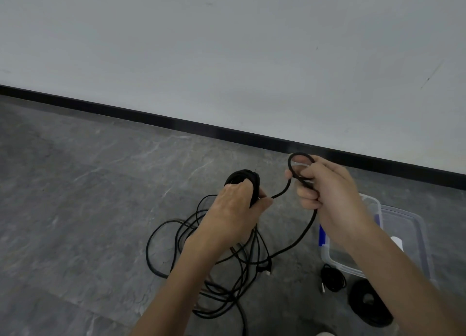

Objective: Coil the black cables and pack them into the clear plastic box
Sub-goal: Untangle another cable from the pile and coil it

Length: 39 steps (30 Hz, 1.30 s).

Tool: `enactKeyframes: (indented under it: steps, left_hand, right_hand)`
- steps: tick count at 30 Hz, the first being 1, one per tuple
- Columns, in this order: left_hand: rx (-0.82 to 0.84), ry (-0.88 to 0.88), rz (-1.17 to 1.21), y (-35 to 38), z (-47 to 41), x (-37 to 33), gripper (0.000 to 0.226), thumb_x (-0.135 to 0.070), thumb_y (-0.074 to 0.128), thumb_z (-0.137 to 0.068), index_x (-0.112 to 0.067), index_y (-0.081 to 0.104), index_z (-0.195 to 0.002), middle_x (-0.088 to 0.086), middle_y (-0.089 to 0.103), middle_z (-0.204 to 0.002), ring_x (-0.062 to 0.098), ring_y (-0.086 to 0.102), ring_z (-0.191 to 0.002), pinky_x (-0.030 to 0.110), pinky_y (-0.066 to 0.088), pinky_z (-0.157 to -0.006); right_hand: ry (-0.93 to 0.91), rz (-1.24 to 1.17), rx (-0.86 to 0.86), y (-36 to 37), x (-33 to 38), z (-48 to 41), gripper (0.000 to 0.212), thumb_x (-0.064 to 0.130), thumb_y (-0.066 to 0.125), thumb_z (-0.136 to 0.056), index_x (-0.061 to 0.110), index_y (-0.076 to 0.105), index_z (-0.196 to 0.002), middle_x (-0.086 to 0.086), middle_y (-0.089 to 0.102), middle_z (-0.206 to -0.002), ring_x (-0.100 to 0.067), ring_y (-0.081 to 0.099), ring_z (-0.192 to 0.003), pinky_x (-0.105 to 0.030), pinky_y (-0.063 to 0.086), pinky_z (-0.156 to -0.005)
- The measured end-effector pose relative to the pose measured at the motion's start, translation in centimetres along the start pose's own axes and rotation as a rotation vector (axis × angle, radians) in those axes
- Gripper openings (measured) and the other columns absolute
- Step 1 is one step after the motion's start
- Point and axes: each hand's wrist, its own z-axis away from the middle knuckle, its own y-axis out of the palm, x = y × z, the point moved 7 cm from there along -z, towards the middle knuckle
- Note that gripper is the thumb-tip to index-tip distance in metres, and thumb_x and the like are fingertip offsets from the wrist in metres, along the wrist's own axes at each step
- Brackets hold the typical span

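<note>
- The left hand grips a wound bundle of black cable, fingers curled round it, above the grey stone-patterned floor.
- The right hand pinches a small fresh loop of the same black cable, near the bundle. The strand runs from bundle to loop, then drops to the floor.
- A loose tangle of black cable lies on the floor under the left forearm, with many strands crossing.
- A clear plastic box sits on the floor to the right, partly hidden by the right forearm. I see something blue and something white in it.
- A small black coil and a larger black coil lie just beside the box, not inside.
- I judge coiling to be mid-way, with these coils not yet packed.
- Risk: pulling slack through the crossed strands could draw a knot tight or drag the whole tangle.
- Risk: the bundle looks thick for one hand, so a slackened grip while laying the loop on could let turns spring apart.
- Risk: a loop laid on twisted would likely kink the bundle and make it sit badly in the box.
</note>
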Motion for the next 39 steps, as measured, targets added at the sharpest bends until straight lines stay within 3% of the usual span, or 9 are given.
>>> enactKeyframes:
  steps: [9,12,15,20,24,26,30,35,39]
  left_hand:
    - [0.226,0.007,0.004,1.8,0.5,-0.5,0.034,-0.042,0.06,-0.091,-0.009,0.059,-0.083,-0.003,0.057,-0.071,0.008,0.049,-0.058,0.019,0.039,-0.052]
    - [0.334,0.011,-0.023,2.5,1.0,-0.5,0.03,-0.032,0.054,-0.096,-0.011,0.05,-0.076,-0.002,0.053,-0.068,0.008,0.045,-0.054,0.018,0.037,-0.051]
    - [0.405,0.041,-0.035,2.8,1.4,-0.5,0.03,-0.026,0.053,-0.095,-0.016,0.048,-0.068,-0.006,0.051,-0.063,0.006,0.043,-0.05,0.019,0.035,-0.052]
    - [0.456,0.067,0.108,1.9,1.7,-0.8,0.031,-0.021,0.052,-0.097,-0.015,0.055,-0.066,-0.012,0.053,-0.057,0.002,0.045,-0.049,0.013,0.035,-0.053]
    - [0.561,0.121,0.358,1.4,2.3,-1.9,0.031,-0.023,0.044,-0.098,-0.001,0.061,-0.084,0.0,0.059,-0.068,0.012,0.056,-0.068,0.025,0.045,-0.074]
    - [0.596,0.133,0.461,1.3,2.5,-2.4,0.035,-0.024,0.041,-0.097,0.005,0.058,-0.085,0.0,0.055,-0.066,0.012,0.059,-0.07,0.024,0.046,-0.078]
    - [0.645,0.14,0.581,1.1,3.0,-3.2,0.034,-0.026,0.039,-0.098,0.001,0.053,-0.083,-0.001,0.045,-0.063,0.014,0.058,-0.07,0.024,0.045,-0.079]
    - [0.692,0.159,0.71,0.9,3.3,-3.5,0.027,-0.026,0.038,-0.1,-0.01,0.048,-0.081,-0.003,0.044,-0.062,0.014,0.056,-0.067,0.023,0.047,-0.075]
    - [0.7,0.206,0.8,0.4,3.5,-4.0,0.03,-0.033,0.04,-0.098,-0.016,0.047,-0.075,-0.007,0.042,-0.059,0.011,0.055,-0.061,0.02,0.046,-0.07]
  right_hand:
    - [-0.122,0.152,0.121,1.0,0.7,0.9,0.044,-0.01,0.052,-0.09,0.019,0.054,-0.124,0.01,0.061,-0.065,-0.004,0.036,-0.046,-0.017,0.028,-0.046]
    - [-0.223,0.361,0.086,1.1,0.8,1.0,0.041,-0.003,0.062,-0.088,0.023,0.057,-0.119,0.016,0.05,-0.058,0.001,0.054,-0.058,-0.016,0.043,-0.063]
    - [-0.298,0.463,0.094,1.4,0.9,1.1,0.037,-0.003,0.065,-0.085,0.023,0.06,-0.111,0.011,0.048,-0.064,-0.01,0.063,-0.076,-0.018,0.052,-0.08]
    - [-0.335,0.696,0.087,0.9,0.9,0.8,0.031,0.008,0.07,-0.084,0.029,0.062,-0.107,0.012,0.066,-0.092,-0.008,0.066,-0.085,-0.032,0.056,-0.084]
    - [-0.328,0.635,0.073,0.4,1.2,0.7,0.029,0.019,0.07,-0.084,0.033,0.06,-0.107,0.01,0.066,-0.098,-0.023,0.064,-0.083,-0.04,0.057,-0.08]
    - [-0.338,0.575,0.07,0.3,1.4,0.8,0.029,0.018,0.07,-0.085,0.033,0.058,-0.108,0.007,0.065,-0.104,-0.018,0.062,-0.068,-0.031,0.054,-0.068]
    - [-0.319,0.425,0.059,0.5,1.8,1.0,0.019,0.012,0.067,-0.087,0.02,0.061,-0.103,0.001,0.067,-0.1,0.002,0.053,-0.058,-0.015,0.042,-0.055]
    - [-0.229,0.338,0.138,1.1,1.7,1.3,0.013,0.017,0.065,-0.087,0.011,0.063,-0.098,0.0,0.066,-0.081,-0.006,0.04,-0.044,-0.02,0.035,-0.045]
    - [-0.166,0.334,0.227,1.2,1.6,1.4,0.029,0.033,0.063,-0.078,0.016,0.063,-0.102,-0.003,0.066,-0.076,-0.009,0.038,-0.045,-0.021,0.031,-0.044]
